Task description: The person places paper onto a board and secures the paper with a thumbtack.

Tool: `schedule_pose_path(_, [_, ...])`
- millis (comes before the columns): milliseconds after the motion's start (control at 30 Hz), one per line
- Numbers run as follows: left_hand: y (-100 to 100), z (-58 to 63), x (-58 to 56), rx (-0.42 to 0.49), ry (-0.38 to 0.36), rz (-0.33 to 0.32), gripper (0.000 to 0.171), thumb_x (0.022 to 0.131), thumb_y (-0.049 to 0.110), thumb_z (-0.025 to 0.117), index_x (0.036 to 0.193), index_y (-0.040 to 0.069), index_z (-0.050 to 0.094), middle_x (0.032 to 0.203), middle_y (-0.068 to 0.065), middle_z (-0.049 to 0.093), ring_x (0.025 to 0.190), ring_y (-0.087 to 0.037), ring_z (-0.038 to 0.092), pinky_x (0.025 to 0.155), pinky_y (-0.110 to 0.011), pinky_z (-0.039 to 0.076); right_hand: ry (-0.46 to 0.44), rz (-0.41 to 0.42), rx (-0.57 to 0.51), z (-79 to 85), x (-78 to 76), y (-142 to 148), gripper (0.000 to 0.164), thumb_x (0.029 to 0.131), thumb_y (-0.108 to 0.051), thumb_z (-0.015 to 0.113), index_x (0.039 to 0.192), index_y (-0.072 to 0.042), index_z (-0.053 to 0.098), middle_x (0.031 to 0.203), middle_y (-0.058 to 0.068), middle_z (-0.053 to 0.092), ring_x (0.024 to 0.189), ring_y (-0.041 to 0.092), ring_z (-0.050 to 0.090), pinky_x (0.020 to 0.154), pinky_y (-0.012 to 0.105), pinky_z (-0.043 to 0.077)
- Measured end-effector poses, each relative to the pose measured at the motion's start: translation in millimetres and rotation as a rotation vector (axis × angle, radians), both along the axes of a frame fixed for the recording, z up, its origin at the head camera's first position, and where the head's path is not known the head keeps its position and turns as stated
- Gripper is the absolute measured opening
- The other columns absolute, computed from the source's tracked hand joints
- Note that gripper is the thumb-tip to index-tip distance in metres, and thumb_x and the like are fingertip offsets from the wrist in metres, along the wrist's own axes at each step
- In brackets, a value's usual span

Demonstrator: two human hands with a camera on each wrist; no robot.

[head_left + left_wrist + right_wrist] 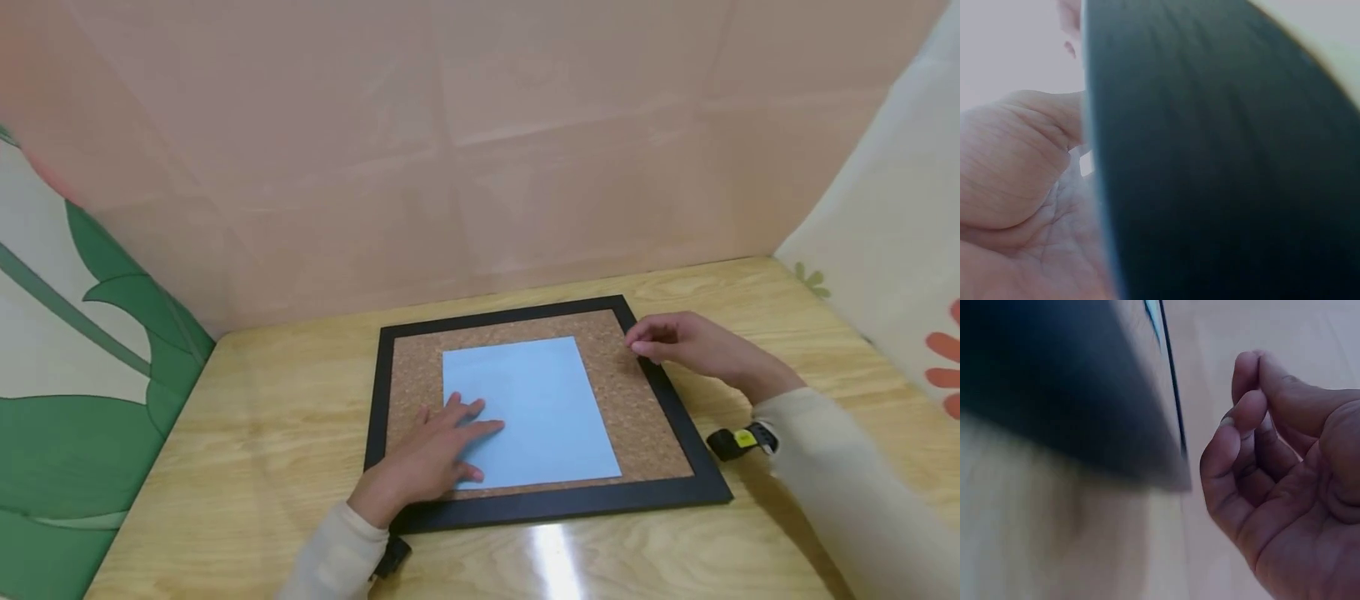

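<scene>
A sheet of light blue paper (528,408) lies on a cork board (637,417) with a black frame (570,502). My left hand (431,454) rests with spread fingers on the paper's lower left part. Over the right side of the frame is my right hand (693,346), fingers curled, thumb tip against the index fingertip. The right wrist view shows this right hand (1279,469) with no object visible between the fingertips. In the left wrist view the dark frame edge (1210,156) covers most of the left hand (1016,169), its fingers hidden.
The board lies on a light wood-grain table (277,450). Behind it hangs a plain pinkish sheet (450,167). A leaf-patterned cloth (75,450) borders the left side, and a white cloth with flowers (885,225) the right. Each wrist wears a dark strap (742,440).
</scene>
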State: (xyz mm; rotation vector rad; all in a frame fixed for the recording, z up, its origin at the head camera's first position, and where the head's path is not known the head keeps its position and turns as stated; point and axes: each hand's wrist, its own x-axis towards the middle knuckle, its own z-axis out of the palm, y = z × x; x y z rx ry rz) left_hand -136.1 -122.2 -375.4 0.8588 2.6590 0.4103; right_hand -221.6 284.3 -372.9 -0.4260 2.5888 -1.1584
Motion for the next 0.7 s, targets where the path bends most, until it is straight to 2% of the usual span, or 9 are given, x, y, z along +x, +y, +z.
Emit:
schedule_pose_path(200, [-2.0,-4.4,-0.1,0.001,-0.008,0.005,0.064,0.091,0.035,0.069,0.15,0.032,0.045,0.165,-0.003,0.029,0.155,-0.034,0.018,0.117,-0.069,0.018,-0.108,0.049,0.004,7.1,-22.9,-38.2,0.034,0.098,-0.037,0.062,0.116,-0.009,0.066,0.111,0.011,0.065,0.1,0.023,0.055,0.087,0.035,0.046])
schedule_pose_path(300, [-2.2,-4.8,0.3,-0.002,-0.016,0.007,0.064,0.091,0.035,0.068,0.15,0.032,0.045,0.165,-0.003,0.029,0.155,-0.034,0.017,0.118,-0.068,0.017,-0.143,0.04,0.039,3.3,-35.5,-52.8,0.033,0.097,-0.039,0.063,0.116,-0.012,0.069,0.114,0.009,0.066,0.102,0.024,0.053,0.088,0.038,0.043])
schedule_pose_path(467, [-4.0,-4.4,-0.2,0.002,-0.018,0.012,0.063,0.092,0.035,0.068,0.15,0.033,0.044,0.165,-0.003,0.028,0.155,-0.034,0.017,0.118,-0.068,0.017,-0.173,0.019,0.122,-4.5,-54.3,-73.1,0.028,0.097,-0.035,0.065,0.116,-0.016,0.072,0.12,0.007,0.065,0.11,0.025,0.051,0.1,0.045,0.04])
schedule_pose_path(700, [-1.9,-3.3,-1.5,0.0,0.001,-0.002,0.064,0.091,0.036,0.068,0.15,0.034,0.044,0.165,-0.002,0.029,0.155,-0.033,0.018,0.118,-0.067,0.019,-0.169,0.012,0.197,-4.2,-59.4,-71.4,0.022,0.098,-0.031,0.064,0.11,-0.015,0.072,0.107,0.005,0.061,0.102,0.024,0.05,0.089,0.039,0.04])
